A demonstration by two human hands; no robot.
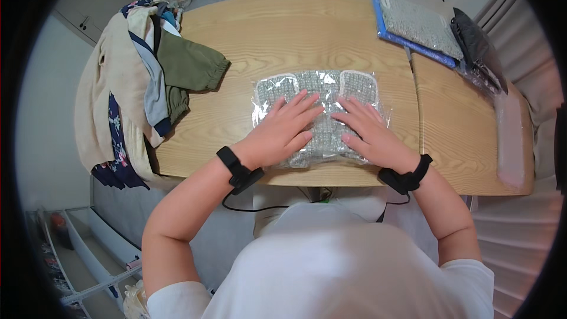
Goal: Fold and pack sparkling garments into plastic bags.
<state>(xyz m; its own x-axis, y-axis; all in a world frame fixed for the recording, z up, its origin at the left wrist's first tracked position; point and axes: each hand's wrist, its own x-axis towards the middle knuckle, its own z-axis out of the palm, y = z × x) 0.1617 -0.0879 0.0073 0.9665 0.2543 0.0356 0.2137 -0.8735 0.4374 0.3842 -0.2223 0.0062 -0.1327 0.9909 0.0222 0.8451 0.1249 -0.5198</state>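
A folded grey-green woven garment with pale edging lies flat inside a clear plastic bag [320, 84] near the front edge of the wooden table. My left hand [283, 130] rests palm down on the bag's left half, fingers spread and holding nothing. On the right half lies my right hand [370, 130], also palm down with its fingers apart. Between the two hands, the garment's textured middle shows through the shiny film. Each of my wrists wears a black strap with a small device and a cable.
Clothes in a pile [119, 88], with olive trousers [190, 60] on top, hang over the table's left end. At the back right sit a bagged grey textile [418, 22], a blue packet [416, 46] and a dark bagged item [478, 44]. A seam divides the wooden tabletop [288, 31].
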